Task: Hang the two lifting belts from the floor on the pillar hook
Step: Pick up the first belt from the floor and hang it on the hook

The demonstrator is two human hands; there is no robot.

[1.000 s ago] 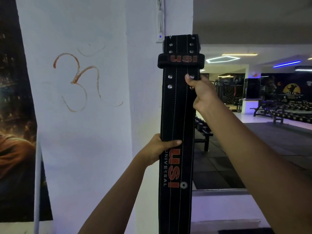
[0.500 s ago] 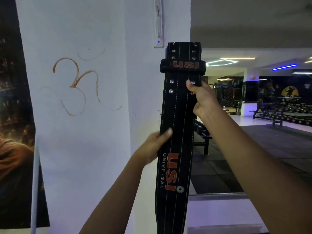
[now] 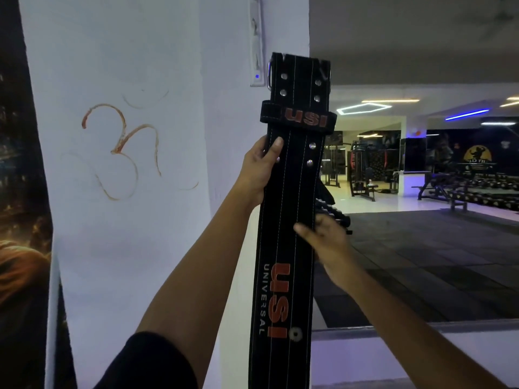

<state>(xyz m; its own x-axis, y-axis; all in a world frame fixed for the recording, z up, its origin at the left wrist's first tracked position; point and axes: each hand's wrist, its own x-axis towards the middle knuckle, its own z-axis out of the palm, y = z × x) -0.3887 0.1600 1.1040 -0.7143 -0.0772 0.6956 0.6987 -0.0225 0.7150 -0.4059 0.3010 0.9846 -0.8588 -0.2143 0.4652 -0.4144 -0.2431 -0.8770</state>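
Since earlier, I am shifting my left hand (image 3: 259,169) up to grip the belt (image 3: 289,220); right hand (image 3: 327,242) is releasing, fingers open. Hanging unconfirmed; second belt unseen.

Dim, bluish foreground; bright ceiling lights (image 3: 362,108) behind; soft blur.

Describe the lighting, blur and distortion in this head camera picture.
Head view: dim, bluish light on the white pillar; bright neon strips glare in the gym behind. The black leather lifting belt with orange USI lettering is sharp, gripped by the left hand; the right hand is motion-blurred. Wide-angle bending shows at the pillar's edges; the hook cannot be made out.
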